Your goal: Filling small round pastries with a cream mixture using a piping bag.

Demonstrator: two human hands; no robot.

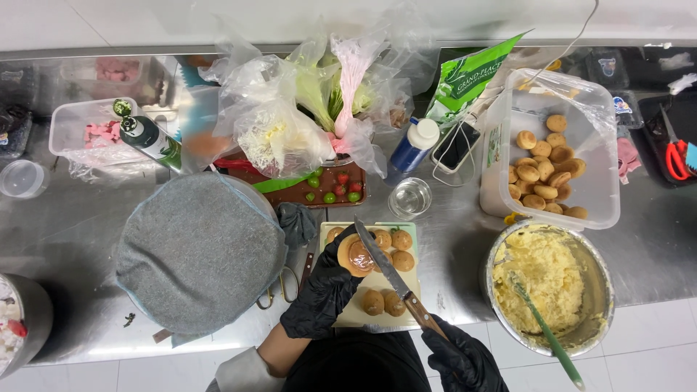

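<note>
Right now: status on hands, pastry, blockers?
Left hand steadies round pastry on cutting board. Right hand holds knife, blade across pastry. Small buns lie close by.

— What are the black-gloved hands at, there by the near edge of the tabletop [72, 239]?

— The left hand [323, 290] grips a round pastry [356, 255] spread with brown filling, over a pale cutting board [356, 313]. The right hand [465, 359] holds a wooden-handled knife [392, 279], its blade laid across that pastry.

— And around them?

— More small golden puffs sit on the board. Toward the right end, a metal bowl [602, 290] of yellow cream with a green spatula [548, 334] in it; behind it, a clear tub [602, 196] of puffs. Left of the board lies a round grey cake board [200, 250]. Along the far edge, crumpled plastic bags [290, 109] and a dark bottle [149, 138] on its side.
</note>
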